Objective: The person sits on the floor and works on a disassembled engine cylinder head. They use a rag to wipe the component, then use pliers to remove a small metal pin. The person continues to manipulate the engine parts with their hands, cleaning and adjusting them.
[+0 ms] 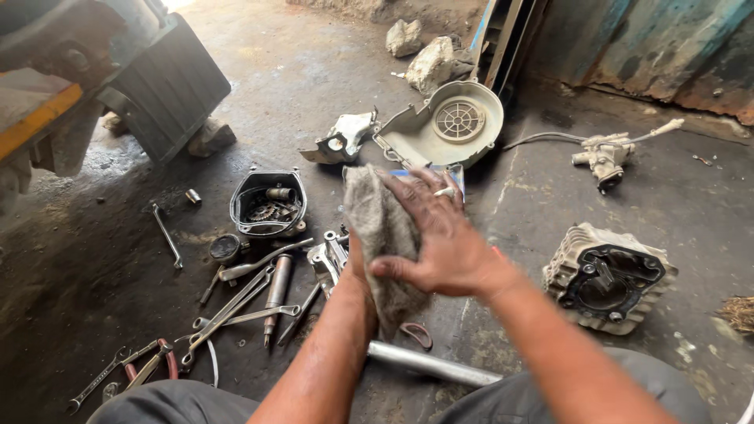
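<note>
Right hand (440, 239): held palm-down across the cloth, wrist bent inward, fingers spread and pressed flat on the fabric, thumb hooked round its lower edge; grasping the cloth.
Left hand (357, 259): mostly hidden behind the cloth; forearm raised upright from below; finger state cannot be told.
Grey cloth (381, 235): draped over the left hand, held above the floor between both hands.
Floor items: wrenches (236, 306) lie left of the forearms; finned engine cylinder (609, 279) rests to the right.
</note>
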